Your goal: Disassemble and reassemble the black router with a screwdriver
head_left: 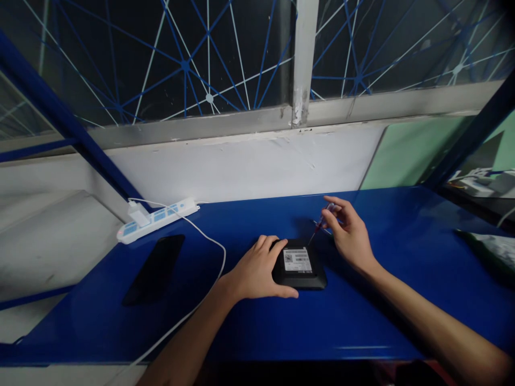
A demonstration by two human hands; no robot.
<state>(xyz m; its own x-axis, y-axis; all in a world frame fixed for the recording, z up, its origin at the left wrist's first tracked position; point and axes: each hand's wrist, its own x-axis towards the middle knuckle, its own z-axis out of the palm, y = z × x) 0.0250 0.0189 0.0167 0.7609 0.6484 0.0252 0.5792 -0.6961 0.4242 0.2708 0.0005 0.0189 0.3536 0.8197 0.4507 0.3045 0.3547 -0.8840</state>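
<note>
A flat black electronic device lies on the blue table, its white printed label with a square code facing up. My left hand grips its left side, the fingers at the far edge and the thumb along the near edge. In my right hand is a small screwdriver with a see-through purplish handle, pinched between thumb and fingers. The screwdriver slants down, its tip at the device's far right corner. Whether the tip sits in a screw is too small to tell.
A black phone-like slab lies on the blue table at left. Behind it stands a white power strip with a plugged charger, whose white cable passes under my left forearm. A dark-edged bag sits far right.
</note>
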